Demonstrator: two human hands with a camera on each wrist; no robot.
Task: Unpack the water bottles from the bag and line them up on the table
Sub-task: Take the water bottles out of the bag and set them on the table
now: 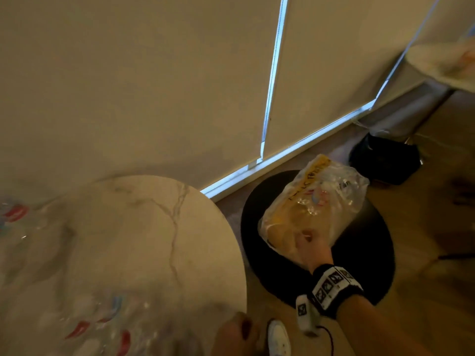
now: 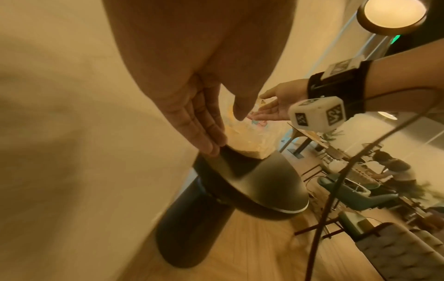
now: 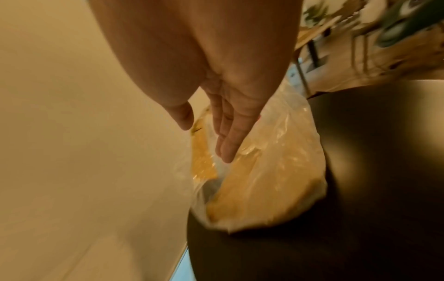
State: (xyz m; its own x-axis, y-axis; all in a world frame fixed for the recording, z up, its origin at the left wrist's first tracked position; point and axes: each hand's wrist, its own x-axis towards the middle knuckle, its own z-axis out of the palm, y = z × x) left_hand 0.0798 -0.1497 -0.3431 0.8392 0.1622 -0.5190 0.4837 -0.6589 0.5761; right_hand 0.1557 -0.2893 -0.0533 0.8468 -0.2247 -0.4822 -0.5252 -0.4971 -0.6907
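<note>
A clear plastic bag (image 1: 313,209) with a yellow strip lies on a round black stool (image 1: 359,255) right of the marble table (image 1: 144,227). Bottles with red and blue labels show faintly through its far end. My right hand (image 1: 305,237) is at the bag's near end; in the right wrist view its straight fingers (image 3: 228,140) reach over the bag (image 3: 269,180) and hold nothing. My left hand (image 1: 236,332) hovers by the table's near edge, with its fingers (image 2: 204,133) straight and empty. Blurred bottles (image 1: 102,322) stand on the table's near left, more (image 1: 15,217) at the far left.
The stool stands close to the table's right edge, on a wooden floor. A black bag (image 1: 385,160) sits on the floor behind the stool, by the window blinds. Another pale table (image 1: 447,62) is at the upper right. A white shoe (image 1: 279,340) is below the hands.
</note>
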